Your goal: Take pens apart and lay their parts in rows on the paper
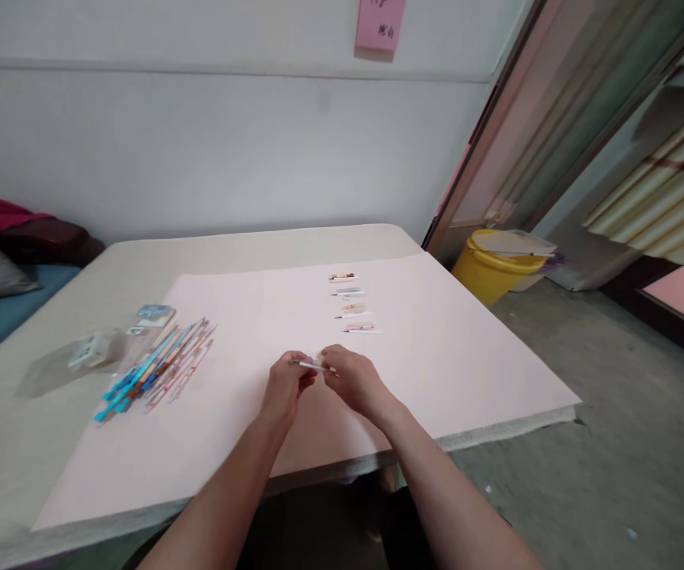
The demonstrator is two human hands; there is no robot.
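In the middle of the pink sheet (pixel 437 364), near its front edge, my left hand (pixel 284 385) and my right hand (pixel 351 375) meet fingertip to fingertip. Between them is a thin white pen refill (pixel 307 365), its dark tip pointing left. Both hands are closed in a pinch on it, and the fingers hide part of its length. Beyond my right hand, several small sets of refills and patterned pen parts (pixel 359 327) lie in a column. To the left of my hands lies a loose pile of coloured pens (pixel 161 364), some blue, brown and pink.
Beside the pens are a clear plastic bag (pixel 51 370), a small white item (pixel 89 349) and a blue-and-white packet (pixel 155 315). A yellow bucket (pixel 484 269) stands on the floor past the table's right edge. The white wall (pixel 229 150) borders the far side.
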